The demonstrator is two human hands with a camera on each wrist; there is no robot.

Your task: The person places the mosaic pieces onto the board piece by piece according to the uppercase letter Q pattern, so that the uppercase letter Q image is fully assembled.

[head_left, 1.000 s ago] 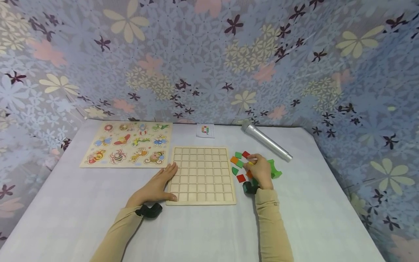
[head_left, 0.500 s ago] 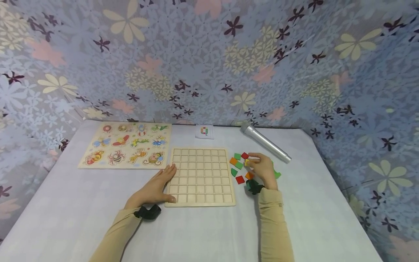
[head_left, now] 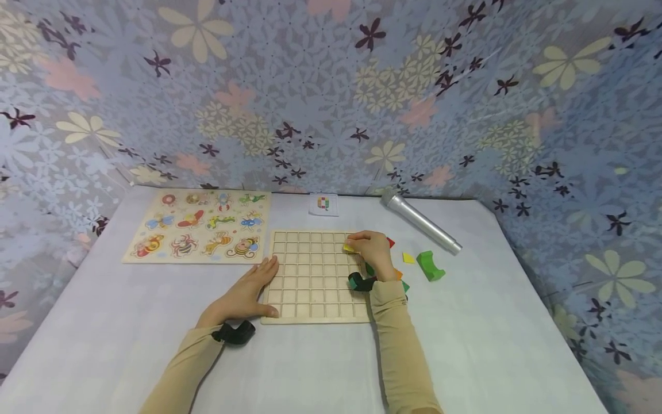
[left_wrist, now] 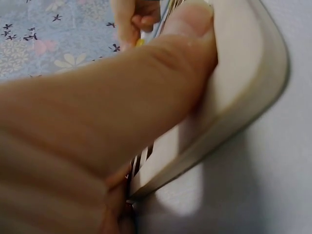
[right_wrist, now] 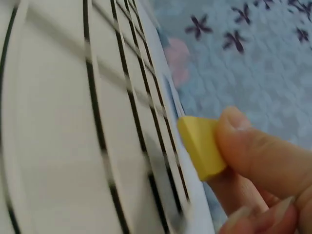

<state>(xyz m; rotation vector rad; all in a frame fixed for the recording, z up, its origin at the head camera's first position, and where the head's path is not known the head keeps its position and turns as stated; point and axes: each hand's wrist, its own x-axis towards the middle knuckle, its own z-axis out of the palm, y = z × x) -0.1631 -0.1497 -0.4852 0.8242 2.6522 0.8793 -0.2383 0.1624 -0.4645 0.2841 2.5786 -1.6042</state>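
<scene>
The right fingers [right_wrist: 265, 151] pinch a yellow piece [right_wrist: 202, 148] — thumb on one side, fingertip on the other — above the grid board [head_left: 310, 276], close to its far right corner. Whether the piece touches the board I cannot tell. Behind it, the right hand [head_left: 373, 253] has its other fingers curled in. The left hand [head_left: 242, 296] lies at the board's left edge, thumb spread well apart from its fingers and resting on the near left corner.

Partly hidden by the right hand and wrist are a red piece [head_left: 391, 243], an orange piece [head_left: 399, 274] and a green piece [head_left: 405, 286]. Just right of these lie a second yellow piece [head_left: 408, 258] and, beside it, a green arch [head_left: 430, 267]. Farther out on the white-covered table [head_left: 310, 374] are a silver microphone [head_left: 421, 223], a small card [head_left: 323, 204] and — left of the grid — an insect puzzle [head_left: 207, 233]. Flowered cloth [head_left: 289, 86] hangs behind.
</scene>
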